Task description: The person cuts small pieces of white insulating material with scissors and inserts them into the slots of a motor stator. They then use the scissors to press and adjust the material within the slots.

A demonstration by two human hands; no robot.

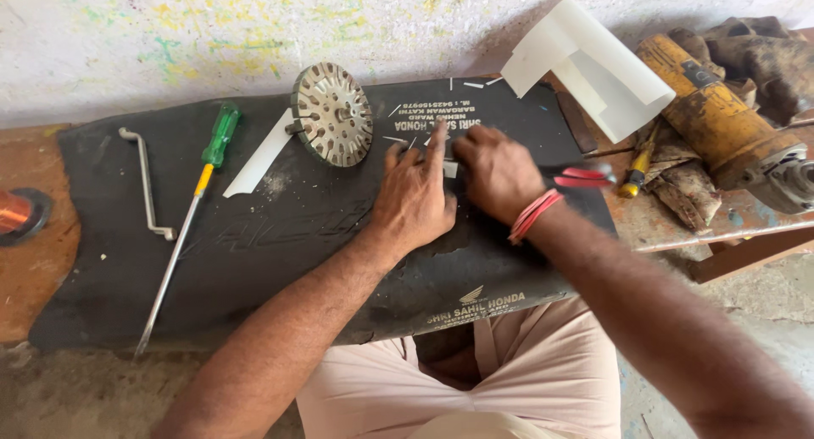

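My left hand lies flat on a black rubber mat, its index finger stretched toward small white paper strips. My right hand is beside it, fingers curled over a small white piece between the two hands. A round slotted metal disc stands tilted just left of my hands. Red-handled scissors lie right behind my right wrist, which wears red bands.
A green-handled screwdriver and a bent metal crank lie at the mat's left. A white folded sheet leans at the back right. A yellow power tool and rags sit right. A copper wire coil is far left.
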